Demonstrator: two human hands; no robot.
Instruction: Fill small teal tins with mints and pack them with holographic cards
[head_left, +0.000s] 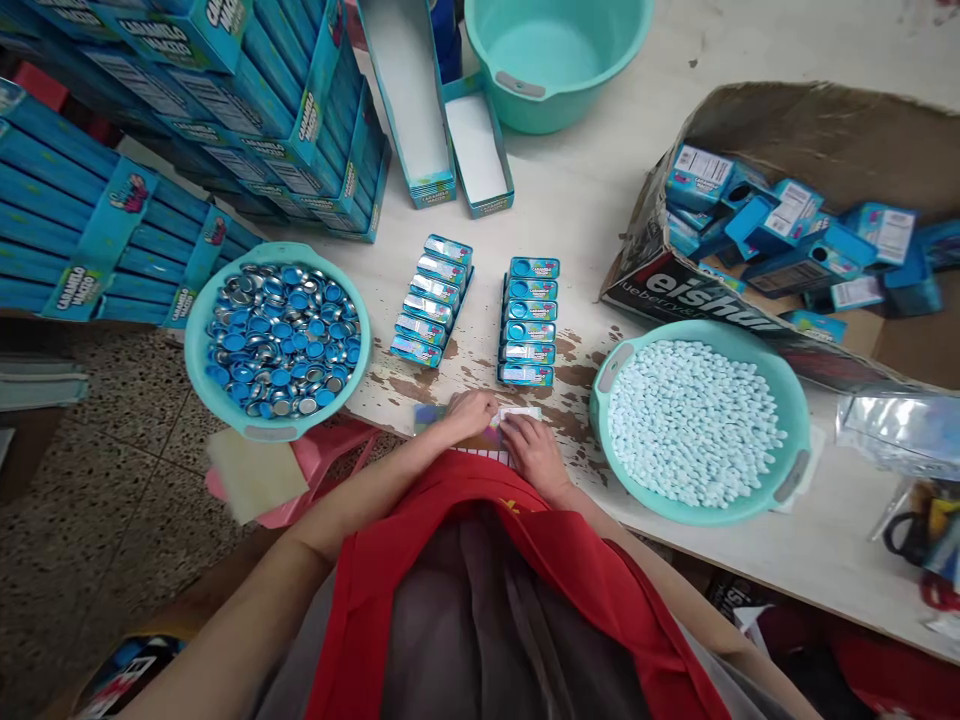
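At the table's front edge, a colourful printed sheet (491,437) with white strips lies under both hands; its kind is not clear. My left hand (471,416) is closed over the sheet's middle, and whatever its fingertips pinch is hidden. Fingers laid out over the sheet's right part, my right hand (535,455) rests beside a whitish strip (521,412). Just beyond the hands stand two rows of small blue boxes: a slanted left row (431,308) and a straight right row (529,322). Several boxes in the right row show round recesses on top.
A teal basin (279,433) of blue and silver caps stands left; another basin (600,400) holds pale pieces at right. Behind it is a cardboard carton (637,285) with blue boxes. Further back are a teal basin (559,60), open trays (480,150) and stacked blue packs (300,130).
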